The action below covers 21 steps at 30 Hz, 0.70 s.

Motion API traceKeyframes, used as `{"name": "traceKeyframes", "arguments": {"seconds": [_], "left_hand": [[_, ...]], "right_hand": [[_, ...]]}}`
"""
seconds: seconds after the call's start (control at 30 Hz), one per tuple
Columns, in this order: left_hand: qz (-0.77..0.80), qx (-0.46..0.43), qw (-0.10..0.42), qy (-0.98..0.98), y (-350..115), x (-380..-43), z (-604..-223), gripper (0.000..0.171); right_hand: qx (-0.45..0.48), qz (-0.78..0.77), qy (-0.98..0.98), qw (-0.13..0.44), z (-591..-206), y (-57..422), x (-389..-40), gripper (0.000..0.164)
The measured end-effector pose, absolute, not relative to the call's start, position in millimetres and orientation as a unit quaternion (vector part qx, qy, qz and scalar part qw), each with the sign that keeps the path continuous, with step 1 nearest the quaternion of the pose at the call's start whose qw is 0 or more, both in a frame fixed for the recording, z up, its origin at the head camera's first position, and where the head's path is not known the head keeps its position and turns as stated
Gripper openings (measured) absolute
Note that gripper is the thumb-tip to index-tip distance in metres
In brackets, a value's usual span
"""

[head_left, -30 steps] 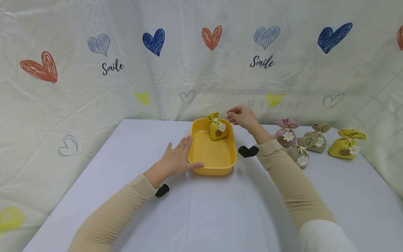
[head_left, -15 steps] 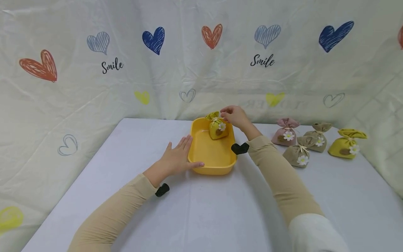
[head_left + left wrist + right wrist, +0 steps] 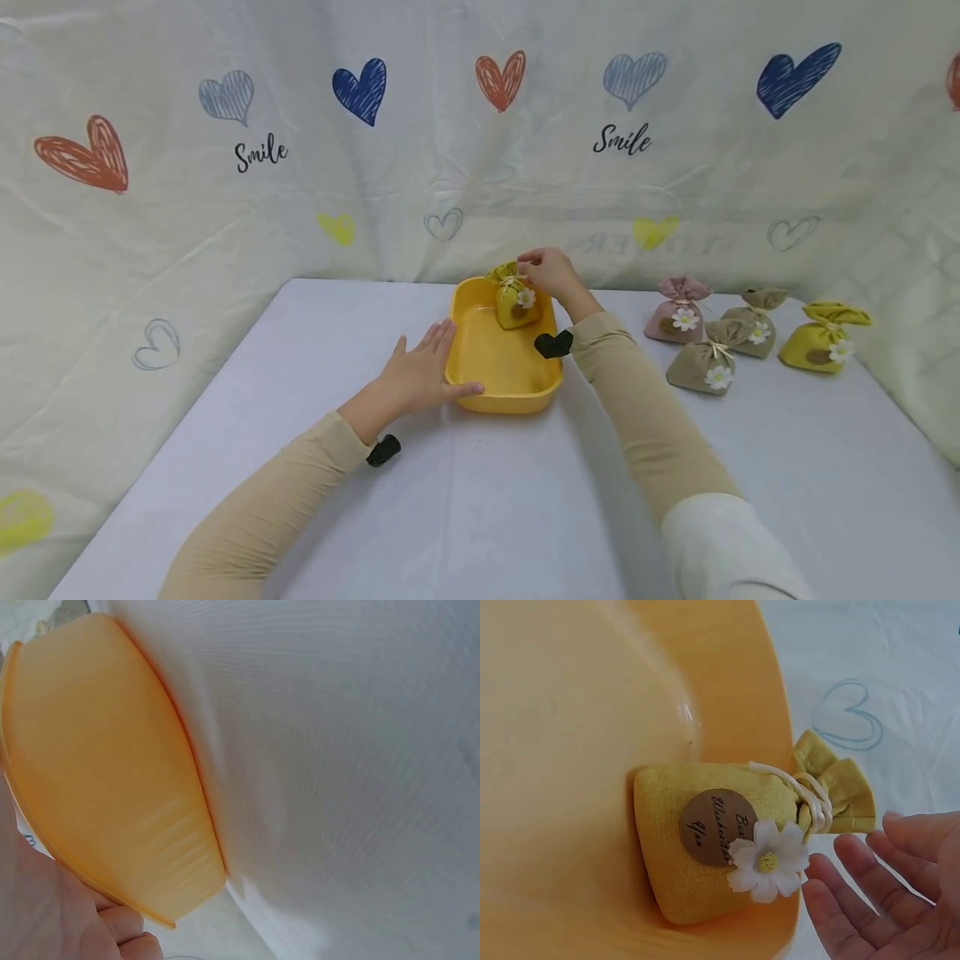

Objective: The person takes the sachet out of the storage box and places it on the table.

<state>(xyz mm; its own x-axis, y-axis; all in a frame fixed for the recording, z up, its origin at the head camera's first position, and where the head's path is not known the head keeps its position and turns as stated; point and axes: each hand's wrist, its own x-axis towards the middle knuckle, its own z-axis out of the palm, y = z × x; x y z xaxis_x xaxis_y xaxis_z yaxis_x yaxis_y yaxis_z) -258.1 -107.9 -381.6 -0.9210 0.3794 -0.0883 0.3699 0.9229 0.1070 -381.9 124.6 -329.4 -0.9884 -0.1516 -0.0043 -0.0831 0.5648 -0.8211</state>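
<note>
A yellow-orange plastic tub (image 3: pixel 502 367) stands on the table, and my left hand (image 3: pixel 416 375) rests along its left rim with fingers spread and thumb over the near corner. The tub's outer wall (image 3: pixel 105 765) fills much of the left wrist view. In the tub's far end sits a yellow drawstring pouch (image 3: pixel 516 307) with a white flower and a round brown label (image 3: pixel 718 827). My right hand (image 3: pixel 551 273) is at the pouch's tied neck. In the right wrist view its loosely bent fingers (image 3: pixel 870 877) lie beside the neck, with a small gap and no grip on the cloth.
Several more pouches stand to the right: a pink one (image 3: pixel 675 315), a taupe one (image 3: pixel 759 325) behind another taupe one (image 3: pixel 701 367), and a yellow one (image 3: pixel 817 346). A white cloth with printed hearts hangs behind the white table (image 3: pixel 495 500).
My right hand has moved left, from beside the tub to the pouch's neck. My left hand stays on the rim, and the pouch keeps its place in the tub.
</note>
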Motion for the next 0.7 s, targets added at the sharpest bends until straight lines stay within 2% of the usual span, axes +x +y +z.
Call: {"name": "traceKeyframes", "arguments": {"seconds": [0.17,0.33,0.7], "left_hand": [[0.047,0.195,0.049,0.979,-110.0,-257.5,-380.6,0.117],[0.045,0.191,0.057,0.979,-110.1,-256.2,-379.5,0.117],[0.050,0.194,0.056,0.978,-111.0,-256.5,-380.0,0.119]], "right_hand": [[-0.071,-0.431,0.898,0.050,-331.0,120.7,-384.5,0.040],[-0.070,-0.401,0.912,0.054,-332.8,119.2,-383.5,0.038],[-0.054,-0.376,0.925,0.020,-330.6,115.0,-379.1,0.031]]}}
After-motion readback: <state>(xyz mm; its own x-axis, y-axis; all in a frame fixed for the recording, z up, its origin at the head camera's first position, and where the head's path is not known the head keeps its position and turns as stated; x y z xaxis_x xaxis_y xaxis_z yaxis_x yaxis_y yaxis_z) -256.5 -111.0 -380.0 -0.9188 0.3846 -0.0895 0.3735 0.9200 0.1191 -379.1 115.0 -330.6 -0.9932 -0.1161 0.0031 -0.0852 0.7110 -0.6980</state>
